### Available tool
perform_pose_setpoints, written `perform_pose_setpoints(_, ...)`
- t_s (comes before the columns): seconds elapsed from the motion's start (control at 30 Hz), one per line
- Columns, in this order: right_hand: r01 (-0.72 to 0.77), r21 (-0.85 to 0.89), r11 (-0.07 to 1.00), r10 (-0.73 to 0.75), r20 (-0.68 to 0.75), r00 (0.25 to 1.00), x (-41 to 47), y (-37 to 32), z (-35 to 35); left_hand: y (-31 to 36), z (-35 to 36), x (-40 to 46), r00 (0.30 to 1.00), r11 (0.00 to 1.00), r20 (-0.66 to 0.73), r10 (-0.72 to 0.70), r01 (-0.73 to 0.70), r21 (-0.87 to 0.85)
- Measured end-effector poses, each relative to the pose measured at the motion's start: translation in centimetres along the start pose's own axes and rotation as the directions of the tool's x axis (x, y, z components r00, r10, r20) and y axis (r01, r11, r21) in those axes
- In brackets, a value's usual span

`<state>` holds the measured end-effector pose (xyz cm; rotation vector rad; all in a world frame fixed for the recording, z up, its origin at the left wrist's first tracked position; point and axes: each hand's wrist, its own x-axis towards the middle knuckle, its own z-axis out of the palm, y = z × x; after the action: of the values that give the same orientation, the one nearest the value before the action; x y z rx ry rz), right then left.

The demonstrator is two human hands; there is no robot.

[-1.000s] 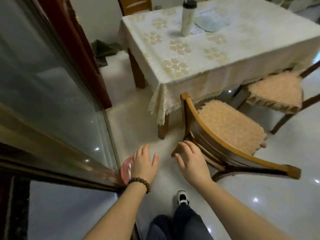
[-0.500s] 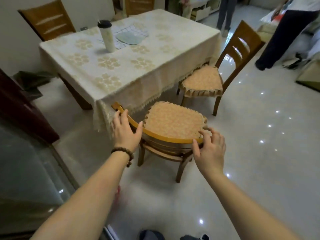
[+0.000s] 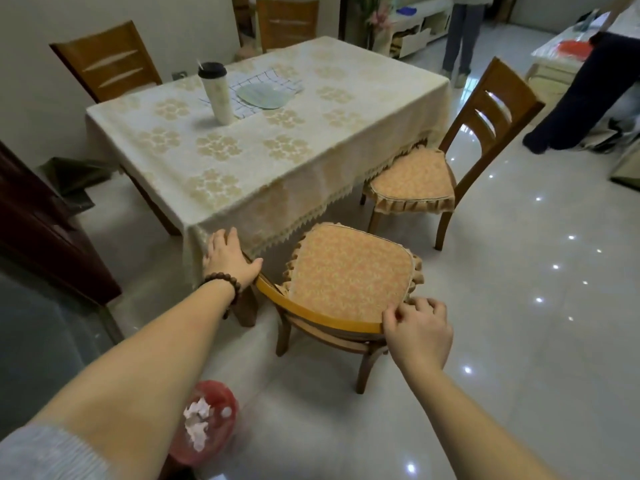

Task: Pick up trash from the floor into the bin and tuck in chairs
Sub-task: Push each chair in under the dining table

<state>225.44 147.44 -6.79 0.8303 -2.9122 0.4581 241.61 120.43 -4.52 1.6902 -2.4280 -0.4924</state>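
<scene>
A wooden chair (image 3: 349,275) with an orange cushion stands below me, its seat facing the table (image 3: 263,147) and its front just under the tablecloth fringe. My left hand (image 3: 228,261) grips the left end of its curved backrest. My right hand (image 3: 417,332) grips the right end, fingers curled over the rail. A red-lined bin (image 3: 207,424) holding crumpled white paper sits on the floor by my left forearm.
A second cushioned chair (image 3: 422,181) stands pulled out at the table's right side. Two more chairs (image 3: 107,64) stand behind the table. A tumbler (image 3: 216,93) is on the tablecloth. A glass door is at left. Two people stand at the far right.
I have straightened up from near the floor beside the bin and turned to face the table. Both hands moved onto the backrest ends and closed on them; the chair stands closer to the table.
</scene>
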Motion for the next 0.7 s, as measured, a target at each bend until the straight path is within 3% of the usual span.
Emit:
perform_pose_setpoints(0.2,0.002,0.015,1.000,-0.001,-0.041,0.999,0.4,0.2,0.4,0.5,-0.3,1.2,0.996,0.999,-0.078,-0.038,0.036,-0.034)
perform_pose_setpoints(0.43,0.156,0.068,0.985,-0.143,-0.166,0.976,2.4,2.9,-0.2,2.0,0.5,-0.6,0.988,0.993,-0.118,-0.099,0.090,-0.079)
perform_pose_setpoints(0.7,0.354,0.046,0.934,-0.351,-0.061,0.934,8.0,9.9,-1.5,6.3,3.1,-6.9,0.938,0.952,-0.181,-0.297,0.276,-0.132)
